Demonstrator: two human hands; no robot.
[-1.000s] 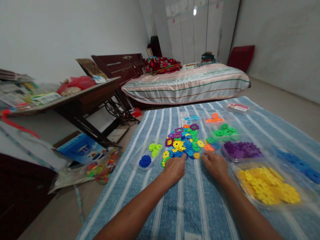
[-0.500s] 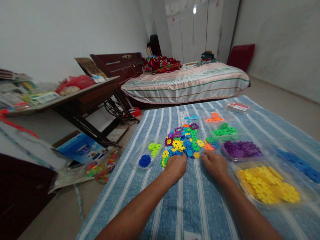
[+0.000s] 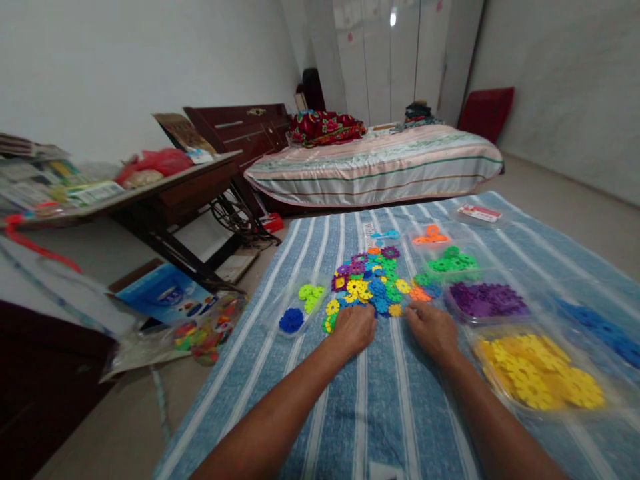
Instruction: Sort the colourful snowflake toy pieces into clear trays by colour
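- The left hand (image 3: pixel 354 330) is curled at the near edge of a mixed pile of plastic pieces (image 3: pixel 379 288); I cannot tell whether its fingers have hold of one.
- The right hand (image 3: pixel 431 331) is curled too, by the pile's near right corner; whether it grips anything, I cannot tell.
- The pile lies just beyond both hands, on a striped cloth (image 3: pixel 340 417).
- Left of the left hand, a clear box (image 3: pixel 281 299) holds lime pieces (image 3: pixel 314 300) and dark blue pieces (image 3: pixel 291 321).
- Right of the right hand are purple pieces (image 3: pixel 485 299), with yellow pieces (image 3: pixel 537 373) nearer the person and green pieces (image 3: pixel 454 261) farther off.
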